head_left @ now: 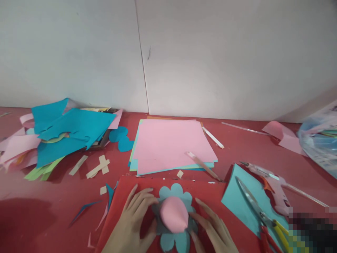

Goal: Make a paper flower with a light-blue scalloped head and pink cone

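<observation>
A light-blue paper flower (pixel 176 190) with rounded petals lies on a red sheet (pixel 210 189) near the bottom of the view. On its middle stands a pink paper cone (pixel 172 212), its point tilted down to the right. My left hand (pixel 137 218) grips the flower's left side, with fingertips on the petals and the thumb close to the cone's base. From the right, my right hand (pixel 212 225) holds the flower, index finger and thumb against the cone's edge. Some petals are hidden beneath my fingers and the cone.
Stacked pink and blue paper (pixel 173 140) lies behind the flower. Scissors (pixel 259 209) rest on a light-blue sheet (pixel 234 193) at right, beside a glue gun (pixel 273 181). Paper scraps (pixel 76 126) pile up at left. A plastic bag (pixel 318 140) sits far right; a wall (pixel 210 59) stands behind.
</observation>
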{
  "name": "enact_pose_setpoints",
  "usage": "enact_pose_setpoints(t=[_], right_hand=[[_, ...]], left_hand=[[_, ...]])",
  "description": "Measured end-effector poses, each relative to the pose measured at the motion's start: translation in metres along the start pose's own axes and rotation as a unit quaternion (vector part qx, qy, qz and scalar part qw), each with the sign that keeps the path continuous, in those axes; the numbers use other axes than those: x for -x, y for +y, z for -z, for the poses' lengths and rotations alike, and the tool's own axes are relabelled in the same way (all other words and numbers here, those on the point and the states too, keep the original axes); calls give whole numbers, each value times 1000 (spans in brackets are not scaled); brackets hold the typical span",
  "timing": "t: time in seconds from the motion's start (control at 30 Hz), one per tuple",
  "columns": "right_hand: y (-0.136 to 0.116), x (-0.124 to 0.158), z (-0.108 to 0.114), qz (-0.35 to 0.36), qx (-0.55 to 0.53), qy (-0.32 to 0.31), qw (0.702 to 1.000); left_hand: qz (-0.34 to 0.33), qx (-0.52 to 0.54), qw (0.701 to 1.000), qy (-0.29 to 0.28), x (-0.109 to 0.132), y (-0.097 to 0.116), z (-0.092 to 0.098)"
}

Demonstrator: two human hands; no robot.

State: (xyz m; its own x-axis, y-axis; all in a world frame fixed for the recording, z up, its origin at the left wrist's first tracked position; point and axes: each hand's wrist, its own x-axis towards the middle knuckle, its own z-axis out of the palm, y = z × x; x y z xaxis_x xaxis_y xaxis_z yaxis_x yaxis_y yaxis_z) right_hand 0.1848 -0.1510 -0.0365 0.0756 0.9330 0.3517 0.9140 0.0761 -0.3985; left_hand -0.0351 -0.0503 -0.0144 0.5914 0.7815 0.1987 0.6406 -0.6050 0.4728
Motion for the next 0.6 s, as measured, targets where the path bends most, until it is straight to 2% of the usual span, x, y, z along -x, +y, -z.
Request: enact_pose_setpoints(t=[0.13,0.47,0.6], right_hand=[[1,-5,4,25,-2,-14,1000],[-5,-8,7,-1,-21,-18,1000],[-6,-7,6,-18,-31,-17,999]], left_hand=[[-3,1,1000,20,2,-1,1],[10,30,999,8,3,-1,10],[-22,48,998,27,5,-2,12]])
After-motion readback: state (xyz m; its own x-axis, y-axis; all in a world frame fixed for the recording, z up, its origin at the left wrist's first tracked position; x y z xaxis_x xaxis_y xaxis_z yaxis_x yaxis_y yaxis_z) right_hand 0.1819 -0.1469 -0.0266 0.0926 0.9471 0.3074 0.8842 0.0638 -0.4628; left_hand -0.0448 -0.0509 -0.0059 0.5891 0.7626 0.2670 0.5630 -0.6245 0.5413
